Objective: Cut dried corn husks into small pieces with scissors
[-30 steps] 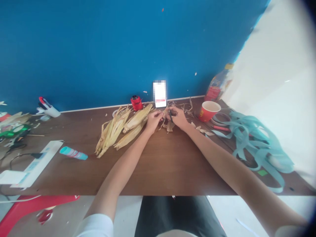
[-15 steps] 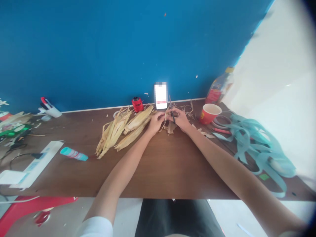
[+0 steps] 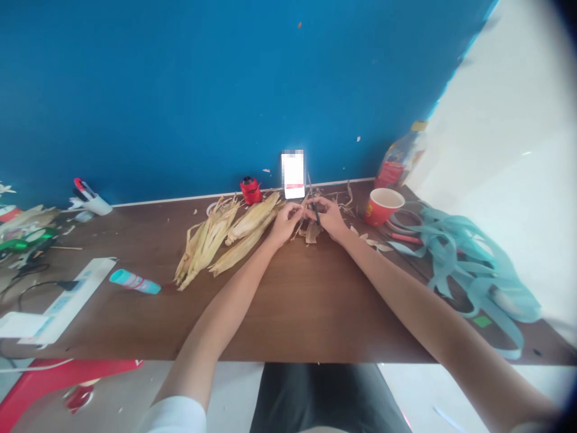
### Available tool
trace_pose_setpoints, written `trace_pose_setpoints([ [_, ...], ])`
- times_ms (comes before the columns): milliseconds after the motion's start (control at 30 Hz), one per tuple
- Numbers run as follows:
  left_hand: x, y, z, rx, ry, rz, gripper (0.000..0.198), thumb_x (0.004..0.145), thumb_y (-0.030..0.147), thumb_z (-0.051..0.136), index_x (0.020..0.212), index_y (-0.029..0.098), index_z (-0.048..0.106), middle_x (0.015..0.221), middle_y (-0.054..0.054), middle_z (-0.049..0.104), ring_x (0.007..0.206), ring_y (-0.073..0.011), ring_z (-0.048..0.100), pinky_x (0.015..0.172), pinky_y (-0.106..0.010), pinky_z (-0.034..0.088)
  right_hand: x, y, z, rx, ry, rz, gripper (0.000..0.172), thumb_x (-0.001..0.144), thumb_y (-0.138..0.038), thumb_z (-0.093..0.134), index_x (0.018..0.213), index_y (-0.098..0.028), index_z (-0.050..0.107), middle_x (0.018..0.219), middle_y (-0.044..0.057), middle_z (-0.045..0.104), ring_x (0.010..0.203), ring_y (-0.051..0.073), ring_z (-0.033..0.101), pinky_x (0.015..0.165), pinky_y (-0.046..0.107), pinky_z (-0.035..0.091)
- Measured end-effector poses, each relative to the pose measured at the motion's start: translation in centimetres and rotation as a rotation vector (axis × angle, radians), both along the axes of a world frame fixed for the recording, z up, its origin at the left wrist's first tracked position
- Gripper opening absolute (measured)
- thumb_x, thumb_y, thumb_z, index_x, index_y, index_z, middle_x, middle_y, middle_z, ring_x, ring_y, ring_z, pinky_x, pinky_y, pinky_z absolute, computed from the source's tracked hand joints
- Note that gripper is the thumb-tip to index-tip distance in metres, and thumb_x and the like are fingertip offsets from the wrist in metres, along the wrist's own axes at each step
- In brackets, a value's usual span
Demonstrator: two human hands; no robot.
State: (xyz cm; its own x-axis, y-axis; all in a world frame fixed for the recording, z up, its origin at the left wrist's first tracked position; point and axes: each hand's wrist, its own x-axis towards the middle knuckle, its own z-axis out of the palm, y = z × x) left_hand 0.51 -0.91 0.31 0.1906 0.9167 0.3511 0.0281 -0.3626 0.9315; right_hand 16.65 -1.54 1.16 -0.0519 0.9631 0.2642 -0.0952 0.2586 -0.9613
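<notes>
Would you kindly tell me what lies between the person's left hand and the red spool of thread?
In the head view, a pale yellow bundle of dried corn husks lies between the left hand and the red spool.

White short sleeves [image 3: 175,416], black clothing over lap [image 3: 324,400].

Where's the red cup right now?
In the head view, the red cup stands toward the back of the table, to the right of the person's right hand and just in front of a plastic bottle.
</notes>
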Motion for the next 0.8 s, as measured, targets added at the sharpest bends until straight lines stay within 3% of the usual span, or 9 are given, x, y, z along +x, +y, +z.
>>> trace_pose_setpoints([
  [133,-0.1,0.2,-0.3,-0.078,-0.103,0.034,0.026,0.083,0.042,0.066,0.09,0.017,0.062,0.083,-0.004,0.065,0.071,-0.0119,0.057,0.065,-0.023,0.043,0.0,0.2,-0.6,0.047,-0.141,-0.069,0.031,0.067,-0.032,0.074,0.093,-0.017,0.068,0.065,-0.001,0.065,0.058,0.014,0.058,0.056,0.027,0.047],
  [300,-0.3,0.8,-0.5,-0.205,-0.295,0.094,0.021,0.081,0.036,0.066,0.086,0.017,0.059,0.08,-0.002,0.062,0.067,-0.0096,0.055,0.062,-0.021,0.041,0.0,0.1,-1.0,0.178,-0.478,-0.1,0.026,0.07,-0.027,0.067,0.092,-0.017,0.075,0.082,0.001,0.073,0.076,0.019,0.065,0.069,0.028,0.049],
  [533,-0.3,0.9,0.0,-0.28,-0.451,0.125,0.008,0.077,0.02,0.059,0.073,0.017,0.052,0.068,0.001,0.056,0.06,-0.0085,0.052,0.057,-0.02,0.039,0.1,-0.1,-0.7,0.209,-0.703,-0.084,0.028,0.069,-0.021,0.067,0.095,-0.02,0.077,0.084,0.002,0.075,0.075,0.018,0.065,0.065,0.025,0.045],
  [800,-0.3,0.5,0.4,-0.271,-0.514,0.109,0.007,0.073,0.018,0.056,0.071,0.017,0.05,0.063,0.003,0.052,0.056,-0.0083,0.049,0.055,-0.021,0.036,-0.1,-0.5,-0.4,0.238,-0.746,-0.039,0.025,0.071,-0.019,0.064,0.092,-0.022,0.077,0.08,0.0,0.074,0.073,0.016,0.064,0.064,0.024,0.043],
])
